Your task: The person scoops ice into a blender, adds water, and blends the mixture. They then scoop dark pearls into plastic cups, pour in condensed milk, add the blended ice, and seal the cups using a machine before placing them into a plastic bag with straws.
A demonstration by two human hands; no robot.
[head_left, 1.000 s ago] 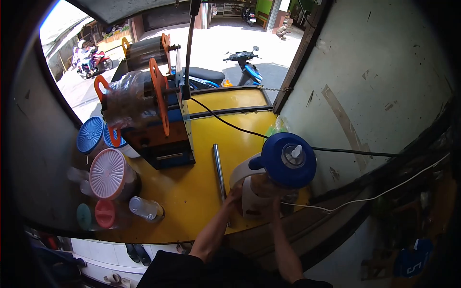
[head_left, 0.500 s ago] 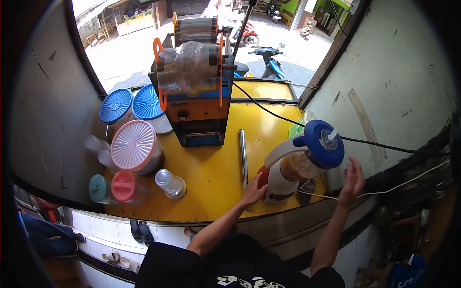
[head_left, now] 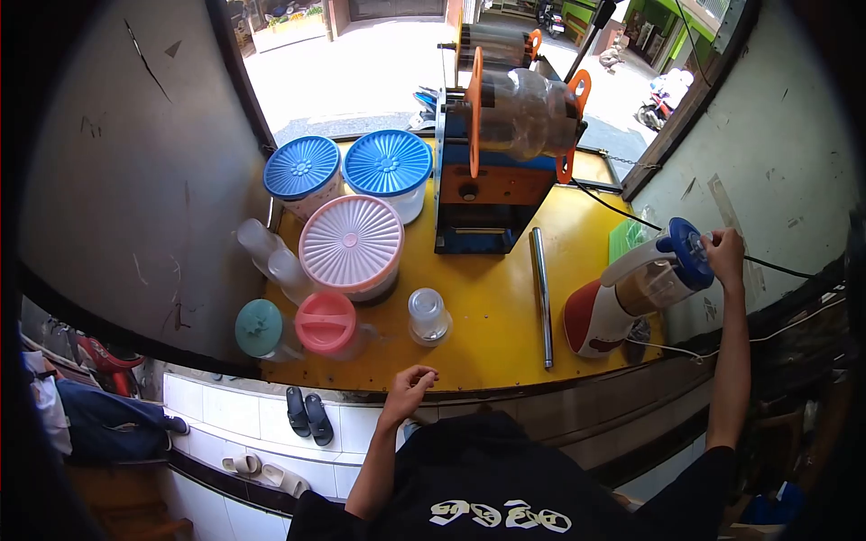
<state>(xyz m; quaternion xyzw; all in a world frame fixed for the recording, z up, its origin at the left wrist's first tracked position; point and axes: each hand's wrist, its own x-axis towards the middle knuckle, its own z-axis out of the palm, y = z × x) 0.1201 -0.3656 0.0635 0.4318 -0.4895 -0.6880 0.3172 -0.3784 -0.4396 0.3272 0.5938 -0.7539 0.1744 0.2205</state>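
The left hand left the blender for the counter's front edge, near the clear cup, while the right hand went from open air onto the cap of the blue lid.

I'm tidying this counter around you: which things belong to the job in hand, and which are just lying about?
In use, by the look of it:
- blender
- its blue lid, under the right hand

Apparently just lying about:
- metal tube
- clear cup
- pink-lidded container
- two blue-lidded containers
- orange-and-black machine
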